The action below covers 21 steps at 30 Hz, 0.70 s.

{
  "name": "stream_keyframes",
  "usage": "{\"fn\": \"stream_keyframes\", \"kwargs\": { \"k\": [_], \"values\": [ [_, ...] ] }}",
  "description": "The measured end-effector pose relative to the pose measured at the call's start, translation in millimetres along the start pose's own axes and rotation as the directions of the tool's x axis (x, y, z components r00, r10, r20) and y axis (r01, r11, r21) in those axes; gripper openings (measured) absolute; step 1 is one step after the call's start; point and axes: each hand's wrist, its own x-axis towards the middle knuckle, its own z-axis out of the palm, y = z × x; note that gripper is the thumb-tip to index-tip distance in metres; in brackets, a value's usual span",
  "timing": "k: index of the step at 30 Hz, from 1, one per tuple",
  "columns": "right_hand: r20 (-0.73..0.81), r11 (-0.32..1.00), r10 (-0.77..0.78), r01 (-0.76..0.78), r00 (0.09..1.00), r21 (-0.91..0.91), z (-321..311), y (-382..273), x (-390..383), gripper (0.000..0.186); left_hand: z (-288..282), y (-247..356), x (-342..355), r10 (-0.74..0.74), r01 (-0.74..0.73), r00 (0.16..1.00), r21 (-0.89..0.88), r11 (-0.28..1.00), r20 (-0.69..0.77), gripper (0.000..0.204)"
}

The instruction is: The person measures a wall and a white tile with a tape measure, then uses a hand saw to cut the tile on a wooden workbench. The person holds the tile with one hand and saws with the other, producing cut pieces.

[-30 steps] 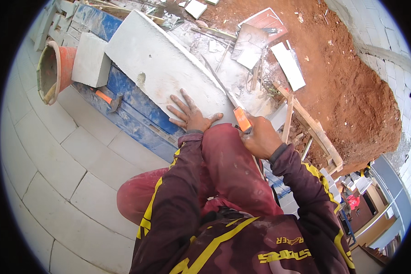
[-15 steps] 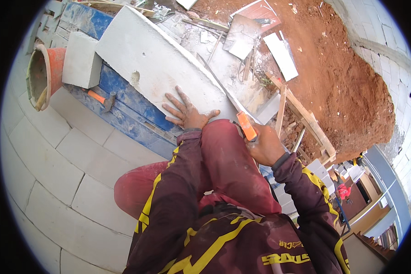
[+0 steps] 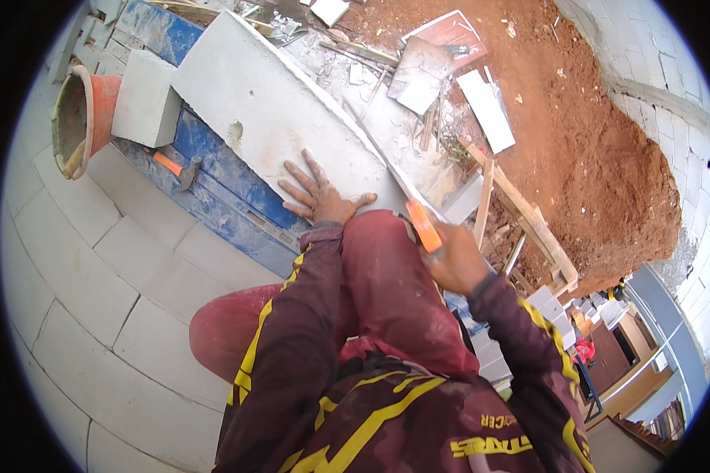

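Observation:
A long pale concrete block (image 3: pixel 272 110) lies aslant in front of me, with a small pit in its surface. My left hand (image 3: pixel 323 197) rests flat on its near end, fingers spread, beside my bent knee. In my right hand (image 3: pixel 459 258) is the orange handle of a handsaw (image 3: pixel 424 225), gripped with the fingers wrapped round it. The saw's long blade runs up and left along the block's right edge. How deep the blade sits in the block, if at all, I cannot tell.
Under the block is a dusty blue platform (image 3: pixel 233 209) carrying an orange-handled hammer (image 3: pixel 180 169). A smaller block (image 3: pixel 142 98) and an orange bucket (image 3: pixel 99 110) stand left. Timber pieces (image 3: pixel 528 213), rubble and red soil (image 3: pixel 599 158) lie beyond. A person in red (image 3: pixel 584 351) is far right.
My right hand and the saw have come slightly back toward me. My left hand stays on the block. The whole view has shifted a little.

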Motion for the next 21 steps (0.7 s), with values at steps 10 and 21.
{"fn": "stream_keyframes", "kwargs": {
  "k": [10, 21],
  "values": [
    [0.228, 0.984, 0.142, -0.163, 0.963, 0.075, -27.5, 35.0, -7.2, 0.040, 2.4, 1.4, -0.5, -0.002, 0.003, 1.000, 0.017, 1.000, -0.016, 0.181],
    [0.232, 0.979, 0.128, -0.161, 0.964, 0.128, -69.4, 33.1, -88.4, 0.026, 8.5, -6.3, 4.6, 0.008, -0.003, 0.999, 0.083, 0.997, -0.052, 0.180]
  ]
}}
